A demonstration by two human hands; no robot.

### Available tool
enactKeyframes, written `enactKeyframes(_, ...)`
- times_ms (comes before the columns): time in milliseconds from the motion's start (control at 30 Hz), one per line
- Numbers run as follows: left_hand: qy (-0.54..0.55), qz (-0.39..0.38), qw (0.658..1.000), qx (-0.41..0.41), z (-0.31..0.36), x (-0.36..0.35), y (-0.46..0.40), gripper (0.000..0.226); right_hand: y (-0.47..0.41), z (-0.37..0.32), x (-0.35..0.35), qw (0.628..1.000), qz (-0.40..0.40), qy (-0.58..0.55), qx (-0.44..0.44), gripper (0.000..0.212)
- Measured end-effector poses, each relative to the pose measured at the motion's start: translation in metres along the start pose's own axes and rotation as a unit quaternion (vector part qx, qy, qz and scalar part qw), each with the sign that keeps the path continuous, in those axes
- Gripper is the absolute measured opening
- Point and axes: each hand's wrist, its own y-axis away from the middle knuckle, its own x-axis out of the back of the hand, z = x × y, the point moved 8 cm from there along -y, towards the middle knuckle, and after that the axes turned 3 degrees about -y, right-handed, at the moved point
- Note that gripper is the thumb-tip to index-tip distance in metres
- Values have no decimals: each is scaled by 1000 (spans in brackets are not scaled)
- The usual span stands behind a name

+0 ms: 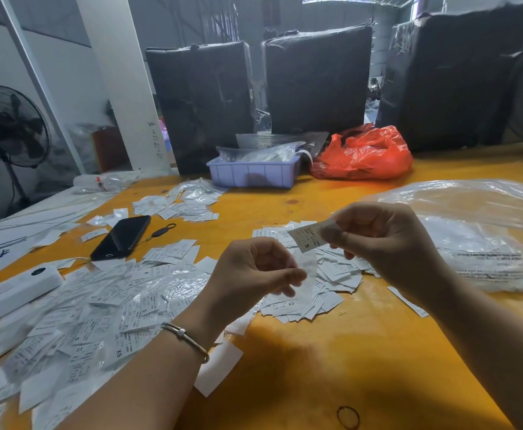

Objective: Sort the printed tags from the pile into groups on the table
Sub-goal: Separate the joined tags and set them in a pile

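A small white printed tag marked "S" [308, 238] was pinched between the thumb and fingers of the right hand [384, 240], raised above the orange-yellow table [316, 367]. A thin clear plastic sleeve [306, 274] was pinched by the left hand [254, 271] just below it. A heap of white tags [331, 283] lay beneath both hands; a wider spread of bagged tags [99, 305] lay to the left, near a black smartphone [120, 237].

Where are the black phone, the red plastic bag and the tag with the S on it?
black phone [120, 237], head view, middle of its dark screen.
red plastic bag [364, 155], head view, centre of its crumpled front.
S tag [306, 238], head view, printed face near the S.
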Motion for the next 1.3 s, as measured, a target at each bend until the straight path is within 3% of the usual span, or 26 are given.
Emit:
enactKeyframes(133, 2, 3, 1000, 6, -1, 1, 0, 20, 0, 1, 1, 1000, -10, 3, -7, 15)
enactKeyframes(200, -1, 4, 1000, 8, -2, 0, -1, 20, 0, 3, 1, 1000, -22, -1, -18, 2)
enactKeyframes(400, -10, 0, 1000, 5, -1, 1, -1, 19, -4, 10, 8, 998, -27, -13, -52, 22)
enactKeyframes(633, -15, -21, 999, 18, -6, -3, -1, 14, 0, 20, -2, 990, -86, 19, -113, 14)
enactKeyframes(833, -26, -48, 998, 26, -9, -9, -1, 10, -2, 22, 2, 990, -64, -28, -121, 23)
enactKeyframes(1100, -29, -49, 998, 40, -14, -10, -2, 8, 3, 33, -8, 982, -102, -10, -155, 9)
enactKeyframes(1200, -31, -48, 998, 36, -13, -10, -2, 8, 0, 29, -3, 986, -87, -3, -145, 14)
enactKeyframes(1300, -32, -38, 998, 25, -13, -7, -2, 8, -3, 24, 12, 995, -12, 12, -103, 39)
